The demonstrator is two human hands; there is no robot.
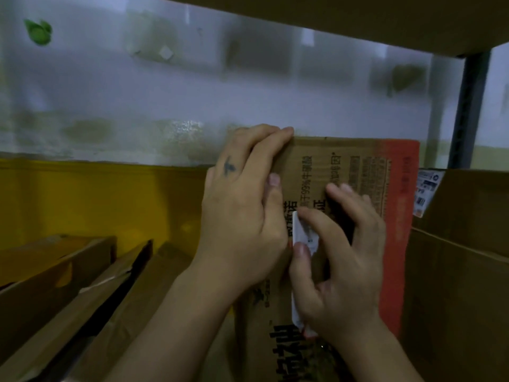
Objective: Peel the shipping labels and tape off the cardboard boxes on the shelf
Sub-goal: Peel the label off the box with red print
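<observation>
One printed brown box (355, 175), right fingers (319, 220) pinching white label (300, 233), left fingers (264, 144) gripping corner

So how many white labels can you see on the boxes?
2. One white paper label is pinched by the right hand against the brown printed cardboard box; another white printed label sits farther right, just past that box's red edge. Others may be hidden.

Green sticker (38, 31) high on stained white wall (192, 92); yellow band (96, 199) below.
</observation>
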